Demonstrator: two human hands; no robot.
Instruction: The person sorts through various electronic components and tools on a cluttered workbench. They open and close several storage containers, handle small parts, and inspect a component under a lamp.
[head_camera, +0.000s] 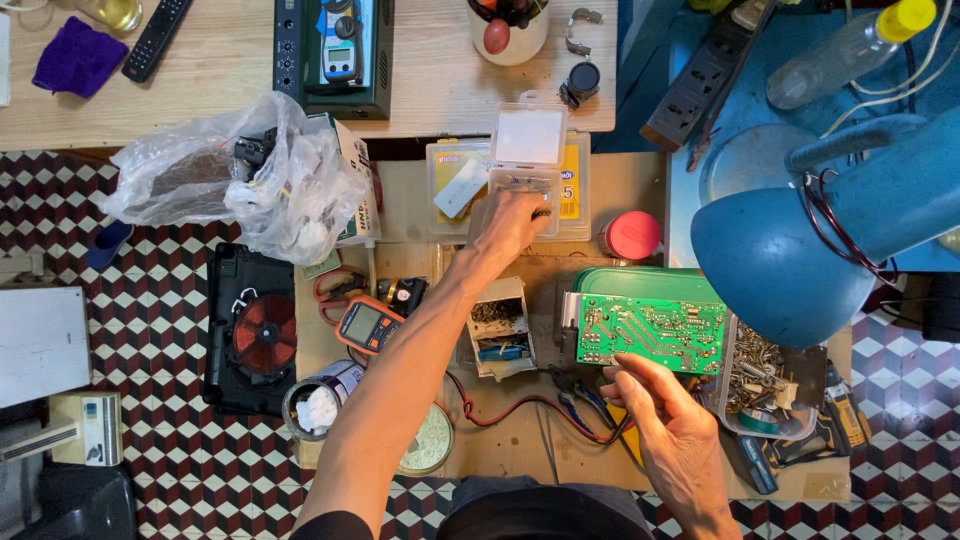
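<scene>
Pinched at its lower edge by the right hand (672, 430), a green circuit board (650, 332) is held above the workbench; stiff, light and fragile, it is best gripped by its edges. Fingers of the left hand (505, 225) are spread into a clear compartment box (528, 170).

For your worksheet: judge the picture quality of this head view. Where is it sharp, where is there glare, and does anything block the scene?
Head view: evenly lit and mostly sharp; the green circuit board shows crisp detail. The plastic bag carries white glare. The blue lamp shade looms large at right, hiding the bench behind it. The left hand, reaching into the clear parts box, is slightly soft; the right hand is sharp.
</scene>
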